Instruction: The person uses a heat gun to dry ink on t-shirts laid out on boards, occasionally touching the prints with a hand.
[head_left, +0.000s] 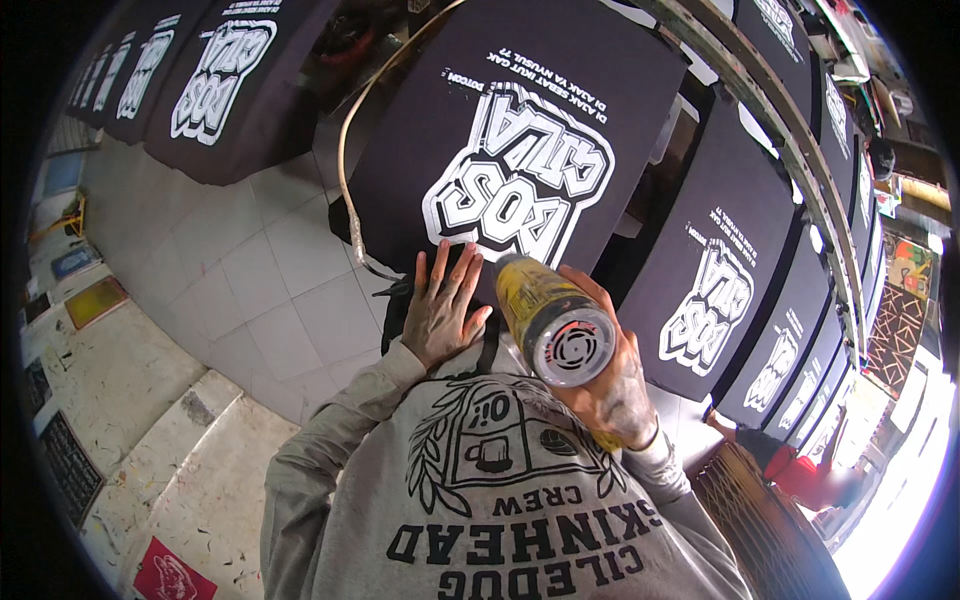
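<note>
My right hand (619, 390) grips a yellow and black heat gun (551, 311). Its round vented rear faces up at me, and the nozzle points away, over the near edge of the white print. Under it a black T-shirt (405, 165) lies flat on a board, bearing large white lettering (525, 180) and smaller lines of writing. Beside the gun, my left hand (446, 307) is flat with fingers spread, its fingertips at the shirt's near edge by the print. It holds nothing. The gun's handle is mostly hidden by my right hand.
More black printed shirts lie in rows at right (712, 285) and upper left (232, 97). A beige cable (345, 135) loops past the board's left side. Metal rails (795, 135) run along the right. Beyond a brown slatted piece (750, 510) is a person in red (795, 472).
</note>
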